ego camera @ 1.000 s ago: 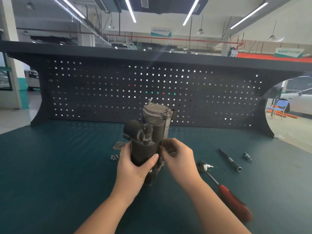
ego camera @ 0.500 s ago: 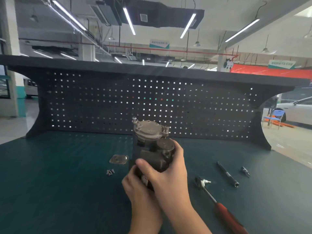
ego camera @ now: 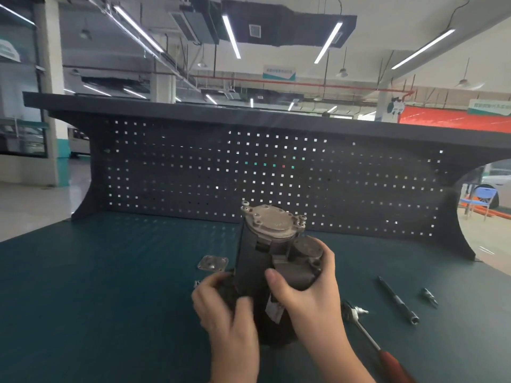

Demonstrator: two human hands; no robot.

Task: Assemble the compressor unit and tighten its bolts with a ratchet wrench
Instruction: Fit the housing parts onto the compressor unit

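Note:
The dark compressor unit (ego camera: 265,261) stands roughly upright on the green bench mat, leaning a little to the right, its grey round cover with bolts on top. My left hand (ego camera: 224,308) grips its lower left side. My right hand (ego camera: 309,288) wraps around its right side, thumb across the front. The ratchet wrench (ego camera: 370,341), steel head and red handle, lies on the mat just right of my right wrist. A small square metal plate (ego camera: 213,263) lies left of the unit, with loose bolts (ego camera: 197,283) near it, partly hidden by my left hand.
An extension bar (ego camera: 398,299) and a small socket bit (ego camera: 429,295) lie on the mat at the right. A dark pegboard (ego camera: 193,172) rises along the back of the bench. The green mat (ego camera: 96,286) stretches out to the left.
The unit has been turned in my hands, so its side port has gone from the left to the right. My right hand went from its edge to around its right side; my left shifted lower.

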